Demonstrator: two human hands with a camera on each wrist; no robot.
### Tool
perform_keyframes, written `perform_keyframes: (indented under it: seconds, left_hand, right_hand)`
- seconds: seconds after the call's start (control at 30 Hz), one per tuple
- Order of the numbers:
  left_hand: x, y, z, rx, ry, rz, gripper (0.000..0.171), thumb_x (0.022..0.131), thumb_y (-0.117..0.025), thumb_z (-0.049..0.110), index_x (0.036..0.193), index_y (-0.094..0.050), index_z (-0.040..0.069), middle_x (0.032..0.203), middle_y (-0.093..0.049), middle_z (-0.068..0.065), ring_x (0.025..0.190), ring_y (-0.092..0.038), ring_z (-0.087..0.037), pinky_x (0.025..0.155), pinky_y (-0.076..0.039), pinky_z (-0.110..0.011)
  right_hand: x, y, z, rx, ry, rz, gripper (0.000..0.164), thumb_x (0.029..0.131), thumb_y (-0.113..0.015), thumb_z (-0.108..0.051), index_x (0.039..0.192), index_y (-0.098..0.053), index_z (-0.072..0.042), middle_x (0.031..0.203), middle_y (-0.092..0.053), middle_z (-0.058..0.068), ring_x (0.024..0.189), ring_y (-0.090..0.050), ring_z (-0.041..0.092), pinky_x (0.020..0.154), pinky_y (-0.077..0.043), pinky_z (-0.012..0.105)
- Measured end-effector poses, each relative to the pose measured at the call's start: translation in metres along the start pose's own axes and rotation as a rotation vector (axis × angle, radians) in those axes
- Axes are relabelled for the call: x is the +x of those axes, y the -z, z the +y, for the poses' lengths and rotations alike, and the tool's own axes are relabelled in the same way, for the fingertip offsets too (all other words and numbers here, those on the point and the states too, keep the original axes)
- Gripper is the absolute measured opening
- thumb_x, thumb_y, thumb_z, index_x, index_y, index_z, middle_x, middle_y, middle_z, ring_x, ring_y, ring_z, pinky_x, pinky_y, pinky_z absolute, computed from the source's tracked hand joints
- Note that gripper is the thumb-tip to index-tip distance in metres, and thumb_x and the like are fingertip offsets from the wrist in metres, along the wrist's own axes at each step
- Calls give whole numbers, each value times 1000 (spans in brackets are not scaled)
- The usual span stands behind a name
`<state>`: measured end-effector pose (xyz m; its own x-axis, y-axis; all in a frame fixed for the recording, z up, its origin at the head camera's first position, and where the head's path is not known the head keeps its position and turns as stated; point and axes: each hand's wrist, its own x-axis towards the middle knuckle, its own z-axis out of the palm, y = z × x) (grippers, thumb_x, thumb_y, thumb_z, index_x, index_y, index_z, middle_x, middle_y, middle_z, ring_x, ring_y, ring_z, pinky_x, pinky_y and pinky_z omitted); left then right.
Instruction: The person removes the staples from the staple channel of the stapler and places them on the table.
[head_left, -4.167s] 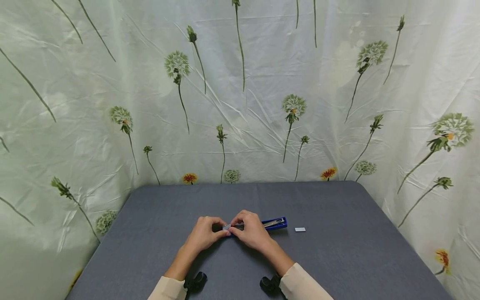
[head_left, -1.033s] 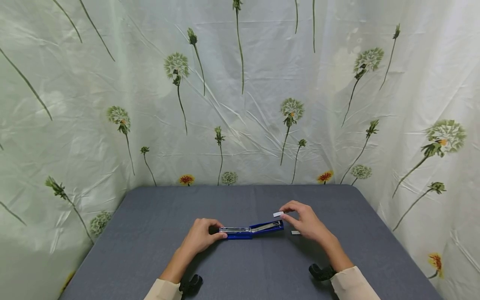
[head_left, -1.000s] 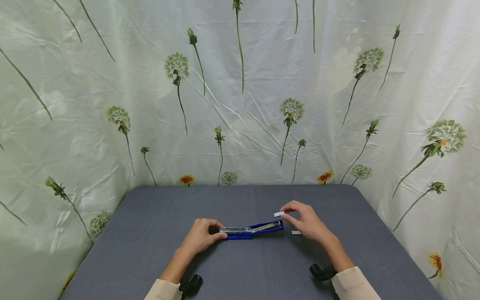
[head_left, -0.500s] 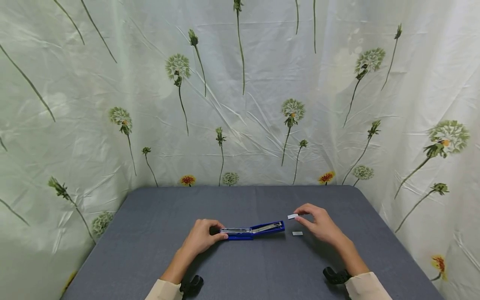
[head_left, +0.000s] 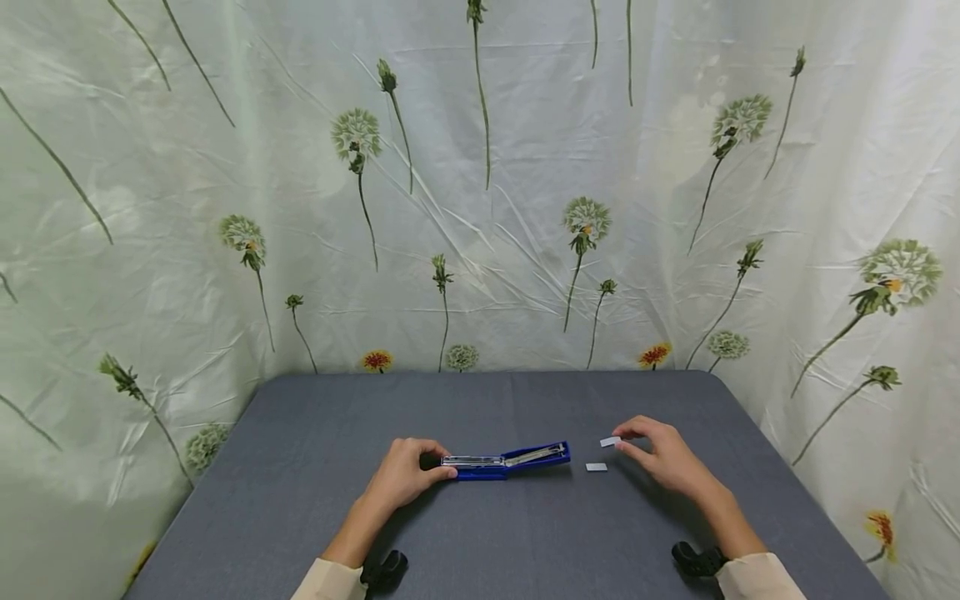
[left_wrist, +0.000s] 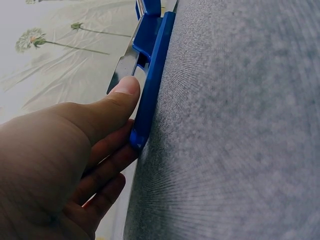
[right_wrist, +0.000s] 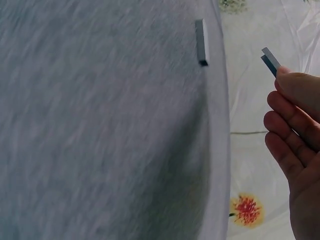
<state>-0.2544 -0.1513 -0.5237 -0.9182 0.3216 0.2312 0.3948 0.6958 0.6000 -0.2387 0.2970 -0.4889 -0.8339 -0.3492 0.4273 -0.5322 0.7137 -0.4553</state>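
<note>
A blue stapler (head_left: 482, 475) lies on the table with its top swung back to the right, so its metal staple channel (head_left: 472, 460) shows. My left hand (head_left: 405, 473) grips the stapler's left end between thumb and fingers; in the left wrist view the thumb (left_wrist: 126, 87) lies at the metal channel above the blue base (left_wrist: 154, 80). My right hand (head_left: 663, 454) pinches a strip of staples (head_left: 610, 442) between thumb and fingertips, raised over the table. A second strip of staples (head_left: 596, 467) lies on the table between the stapler and my right hand.
The table (head_left: 525, 542) has a grey cloth top. Behind it and at both sides hangs a pale curtain (head_left: 510, 250) printed with dandelions. A black strap mount sits on each wrist.
Both hands were together at the stapler's left end. My right hand has since moved off to the right with a staple strip, lately lowering a little. The left hand stays on the stapler.
</note>
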Motion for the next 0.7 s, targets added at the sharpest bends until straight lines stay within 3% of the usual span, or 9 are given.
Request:
perform_keyframes:
  seconds: [0.4,0.7]
  left_hand:
    - [-1,-2,0,-3,-10,-9,19,82,-86,42,92,-80,26,92,-78,10,92,-73,-15,84,-57,-40]
    - [0,0,0,-7,2,-4,18,82,-86,43,91,-80,28,93,-77,10,95,-73,-16,87,-57,-44]
  right_hand:
    - [-16,3,15,-14,-80,-70,11,93,-77,-17,103,-75,-20,101,-71,-9,92,-67,6,78,-55,35]
    - [-18,5,21,-24,-64,-72,12,92,-78,-15,103,-76,-18,101,-72,-7,91,-64,1,76,-54,31]
